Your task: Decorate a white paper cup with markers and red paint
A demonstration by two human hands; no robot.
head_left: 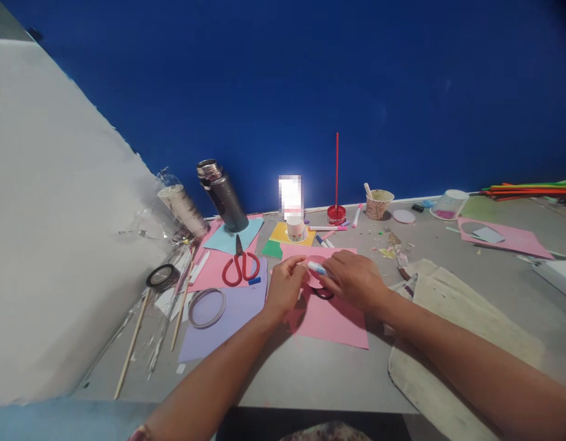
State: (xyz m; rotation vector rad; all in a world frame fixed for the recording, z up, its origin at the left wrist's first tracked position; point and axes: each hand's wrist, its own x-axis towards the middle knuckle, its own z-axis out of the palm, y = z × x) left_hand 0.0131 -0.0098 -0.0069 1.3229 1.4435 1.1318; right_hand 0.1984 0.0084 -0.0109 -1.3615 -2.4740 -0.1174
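The person at the grey table (pixel 283 380) has both bare hands over a large pink paper sheet (pixel 342 331), and between them is a short white tube with blue markings (pixel 316 268). It comes out of the right hand (pixel 356 278), whose thumb and fingers are closed together on its near end. The tube's long axis runs mostly crosswise, its white tip pointing left at the fingertips of the left hand (pixel 287 285) and angled a little towards the blue wall (pixel 283 92). Just beneath it is a rounded pink paper piece (pixel 314 282). The left thumb and fingers are bent close together by the edge of that piece; I cannot tell whether they pinch it. A dark curved loop (pixel 328 298) shows below the piece, mostly hidden.

To the left, scissors with red handles and dark blades (pixel 239 248) lie with their blades pointing away from the person, and a grey tape ring (pixel 223 303) lies flat on a lilac paper sheet (pixel 239 306). Beyond the hands, a small white paper cup (pixel 296 230) stands on a yellow sheet (pixel 278 233), and a thin red stick (pixel 337 171) rises upright from a round red base (pixel 336 214)
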